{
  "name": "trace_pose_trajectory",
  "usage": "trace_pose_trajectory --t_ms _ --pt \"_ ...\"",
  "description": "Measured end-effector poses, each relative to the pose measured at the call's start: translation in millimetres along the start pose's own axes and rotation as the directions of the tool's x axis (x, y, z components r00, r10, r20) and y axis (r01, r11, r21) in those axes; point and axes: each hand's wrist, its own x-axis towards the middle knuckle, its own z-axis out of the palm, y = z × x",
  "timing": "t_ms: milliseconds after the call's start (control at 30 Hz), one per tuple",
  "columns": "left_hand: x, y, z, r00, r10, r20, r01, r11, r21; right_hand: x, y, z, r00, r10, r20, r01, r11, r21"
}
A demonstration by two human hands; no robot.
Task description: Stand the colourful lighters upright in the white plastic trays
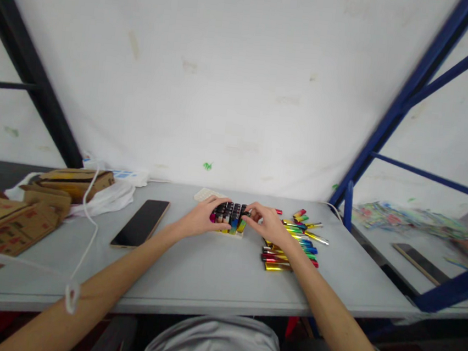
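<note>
Block of glossy, black-topped multicoloured cylinders [235, 220] is being clasped, advisably level, by spread left fingers [216, 201]; curled right fingers [256, 206], hold unclear.

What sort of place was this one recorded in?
Probably a workshop of some kind: a plain grey worktable with cardboard boxes, and many loose, shiny coloured sticks beside the right hand.

1. Below the front edge of the table [190, 281], a light grey garment [217, 345] is worn, with soft folds.
2. Over the table, left forearm [125, 275] and right forearm [317, 296] are slender, uncovered.
3. Left hand [199, 216] and right hand [269, 223] are also bare.
</note>
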Motion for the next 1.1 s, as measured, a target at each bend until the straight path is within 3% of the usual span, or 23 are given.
trace_pose_trajectory --t_ms 167,300,433,533,733,967,1100 --pt "-0.1 0.8 -0.5 1.0 0.003 -0.002 -0.003 1.0 -0.003 0.1 -3.1 -0.1 0.999 0.014 0.041 -0.016 0.999 0.043" --pt "0.4 2.0 -0.8 1.0 0.014 0.0 -0.014 1.0 0.01 1.0 -1.1 -11.5 0.997 0.048 -0.056 -0.051 0.998 -0.048" --pt "0.4 1.9 -0.9 1.0 0.009 0.001 -0.009 1.0 0.012 -1.4 22.8 -33.4 0.98 0.074 -0.187 -0.117 0.966 -0.231" --pt "0.0 0.6 -0.8 1.0 0.009 0.002 -0.009 1.0 0.013 -8.2 52.9 -48.7 0.971 0.1 -0.216 -0.175 0.917 -0.36" --pt "0.3 -1.2 -0.6 1.0 0.012 0.0 -0.012 1.0 0.01 -21.1 96.0 -61.8 0.944 0.289 -0.159 -0.33 0.811 -0.483" --pt "0.4 -2.6 0.1 1.0 0.016 0.004 -0.016 1.0 0.016 -17.7 103.2 -54.6 0.932 0.363 -0.01 -0.316 0.797 -0.515" --pt "0.2 -1.9 -0.2 1.0 0.011 0.006 -0.011 1.0 0.019 -15.1 105.4 -51.3 0.946 0.319 -0.06 -0.313 0.851 -0.422"
